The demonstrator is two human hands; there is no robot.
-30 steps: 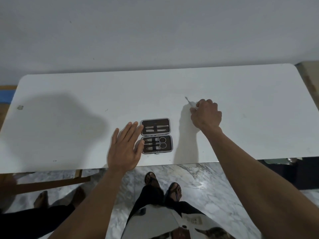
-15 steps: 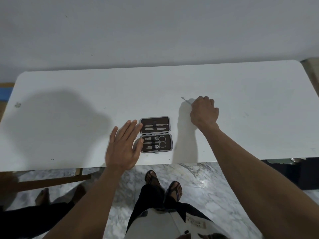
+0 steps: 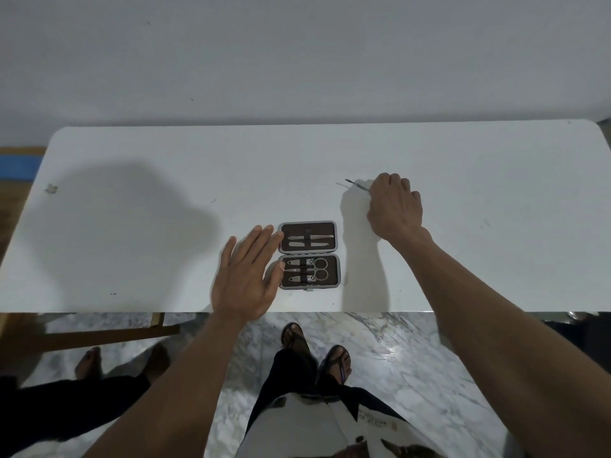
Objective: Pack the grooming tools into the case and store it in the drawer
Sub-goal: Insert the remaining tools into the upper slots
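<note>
Picking up: a thin metal tool (image 3: 356, 185) is lying on the white table (image 3: 496, 226), beyond and right of the open case (image 3: 308, 254).
Right hand (image 3: 395, 206): fingers are pinching the tool's near end.
Left hand (image 3: 246, 279): is lying flat, fingers spread, holding nothing, touching the case's left edge.
Doing it well: lifting level, then sliding it under a free strap.

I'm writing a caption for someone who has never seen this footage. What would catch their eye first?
The open grooming case near the front edge of the white table, with metal tools strapped in both halves. The left hand lies flat, fingers spread, against the case's left side. Farther back and to the right, the right hand is closed around a thin metal tool whose tip sticks out to the left.
</note>
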